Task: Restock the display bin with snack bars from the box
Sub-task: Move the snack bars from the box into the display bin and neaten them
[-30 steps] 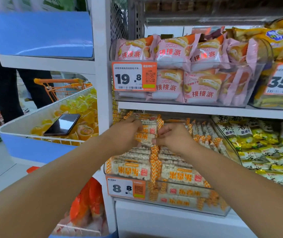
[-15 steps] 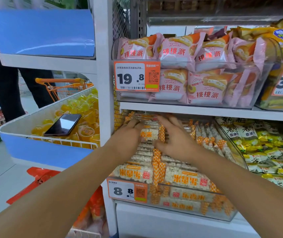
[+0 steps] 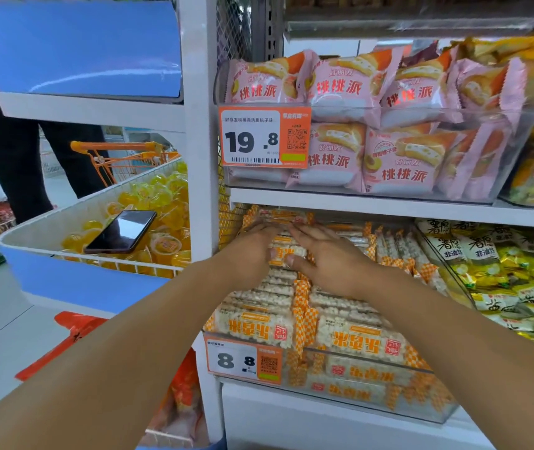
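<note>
Both my hands lie flat, fingers straight: left hand (image 3: 252, 251) and right hand (image 3: 330, 258) press snack bars (image 3: 286, 253) at 12 o'clock inside the display bin (image 3: 389, 407).

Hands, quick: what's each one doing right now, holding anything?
Left hand: open, fingers flat on the snack bars in the display bin.
Right hand: open, pressing the same bars.

The snack bars (image 3: 252, 326) are white puffed-rice sticks in clear wrappers with orange checkered ends, lying flat in stacked rows. They fill the clear display bin (image 3: 372, 404) on the lower shelf nearly to its rim.
</note>
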